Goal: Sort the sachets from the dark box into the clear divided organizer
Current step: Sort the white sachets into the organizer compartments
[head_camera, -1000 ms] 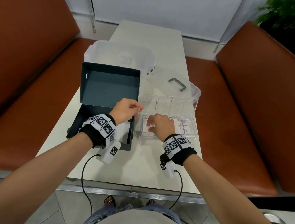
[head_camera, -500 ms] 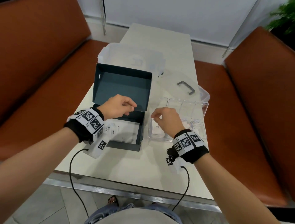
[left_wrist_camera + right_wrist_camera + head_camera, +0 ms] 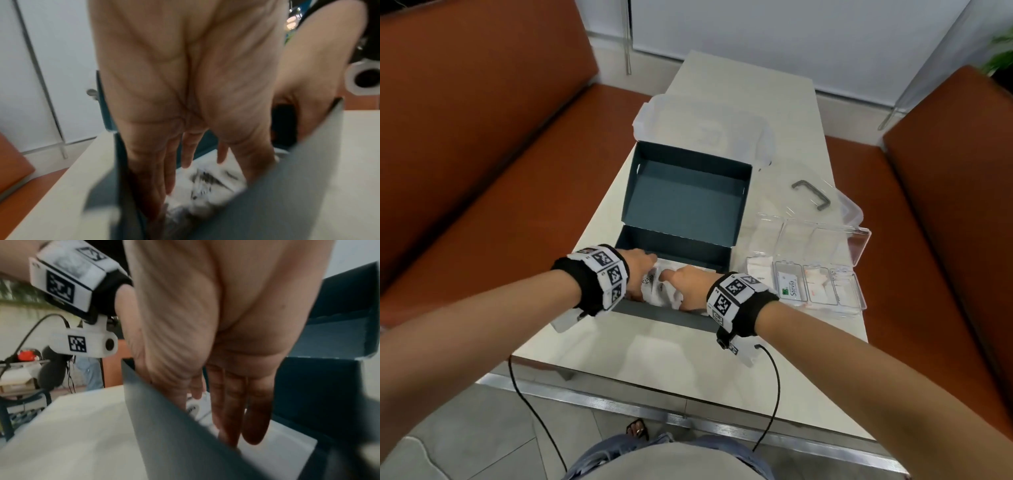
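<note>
Reaching into one dark box [image 3: 681,205] at frame centre, two hands meet over white sachets [image 3: 664,291]. Left hand [image 3: 640,270] and right hand [image 3: 688,284] have straight fingers, gripping nothing. One clear organizer [image 3: 856,253] sits right.

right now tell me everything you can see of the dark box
The dark box is matte blue-grey card, standing open on the pale table, its hinged lid leaning back and bare inside. White sachets lie in its tray. The left hand and right hand reach in, fingers straight, onto them. The clear organizer stands to its right.
</note>
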`<move>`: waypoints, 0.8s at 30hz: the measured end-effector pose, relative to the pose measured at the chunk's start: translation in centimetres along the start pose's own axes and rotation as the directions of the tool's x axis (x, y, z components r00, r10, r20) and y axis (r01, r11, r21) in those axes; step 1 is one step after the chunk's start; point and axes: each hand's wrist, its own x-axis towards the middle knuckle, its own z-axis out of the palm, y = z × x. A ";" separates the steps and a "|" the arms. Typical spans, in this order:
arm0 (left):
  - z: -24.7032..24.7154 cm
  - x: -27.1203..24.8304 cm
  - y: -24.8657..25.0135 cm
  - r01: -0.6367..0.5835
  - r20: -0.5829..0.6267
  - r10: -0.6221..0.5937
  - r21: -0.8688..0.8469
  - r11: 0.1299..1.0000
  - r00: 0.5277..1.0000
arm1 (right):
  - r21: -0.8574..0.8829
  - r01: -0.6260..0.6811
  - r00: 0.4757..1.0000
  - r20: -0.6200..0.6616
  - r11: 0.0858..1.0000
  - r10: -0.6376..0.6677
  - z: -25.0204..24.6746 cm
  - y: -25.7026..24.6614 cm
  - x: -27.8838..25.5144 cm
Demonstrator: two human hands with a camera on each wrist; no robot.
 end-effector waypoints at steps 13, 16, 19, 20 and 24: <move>2.1 0.3 -0.1 -0.022 -0.113 0.050 0.239 0.971 0.992 | -0.004 -0.158 0.985 -0.072 0.987 0.157 2.5 0.7 0.7; 2.2 0.1 -0.3 -0.051 -0.089 0.078 0.273 0.961 0.993 | -0.008 -0.170 0.982 -0.079 0.985 0.169 2.7 0.8 0.6; 2.1 0.0 -0.5 -0.085 -0.110 0.109 0.205 0.975 0.988 | 0.000 -0.182 0.979 -0.089 0.983 0.181 2.8 0.9 0.7; 2.1 0.0 -0.6 -0.093 -0.127 0.117 0.181 0.979 0.985 | 0.010 -0.187 0.978 -0.091 0.982 0.188 2.9 0.9 0.7; 1.8 -0.5 -1.3 -0.150 -0.224 0.153 0.028 0.988 0.963 | 0.104 -0.218 0.966 -0.121 0.970 0.230 2.8 1.1 0.8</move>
